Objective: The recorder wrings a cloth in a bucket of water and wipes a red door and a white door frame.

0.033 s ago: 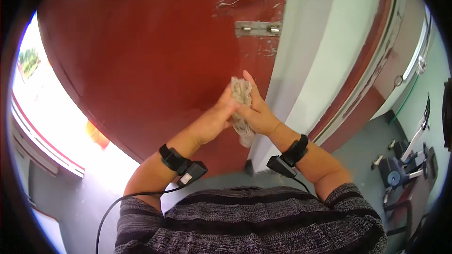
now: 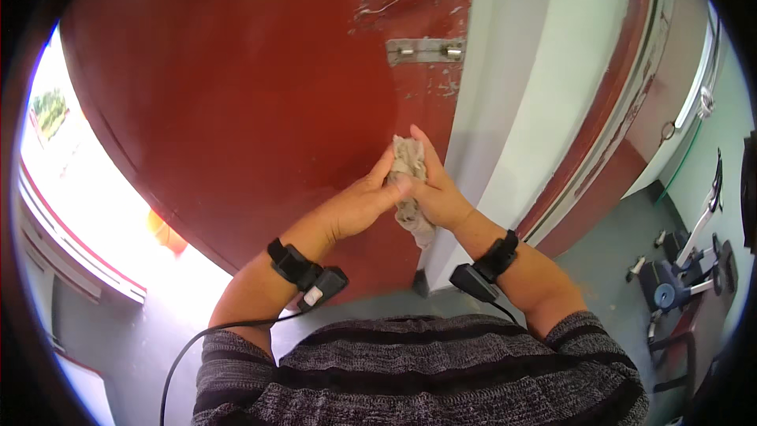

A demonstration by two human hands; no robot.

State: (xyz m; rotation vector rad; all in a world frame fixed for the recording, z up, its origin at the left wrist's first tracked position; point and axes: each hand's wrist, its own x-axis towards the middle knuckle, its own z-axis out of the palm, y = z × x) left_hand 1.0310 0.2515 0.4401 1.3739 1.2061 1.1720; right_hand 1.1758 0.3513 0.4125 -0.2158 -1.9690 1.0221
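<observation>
A crumpled beige cloth (image 2: 412, 217) is bunched lengthwise between my two hands, in front of a red door (image 2: 260, 118). My left hand (image 2: 364, 201) presses on it from the left, its thumb across the middle. From the other side my right hand (image 2: 441, 193) closes around it, with the index finger pointing up along the fabric. The cloth's top end sticks out between the fingertips, and its lower end hangs below the palms. Parts of the fingers are hidden behind it.
A metal bolt latch (image 2: 426, 50) is fixed on the door near its right edge, among chipped paint. White wall (image 2: 520, 102) stands right of it. Farther right is an exercise bike (image 2: 670, 284). Bright light enters at the left, near an orange object (image 2: 164, 230).
The cloth and both hands sit slightly farther right against the door. My left thumb lies a little more across the cloth. The view has shifted slightly.
</observation>
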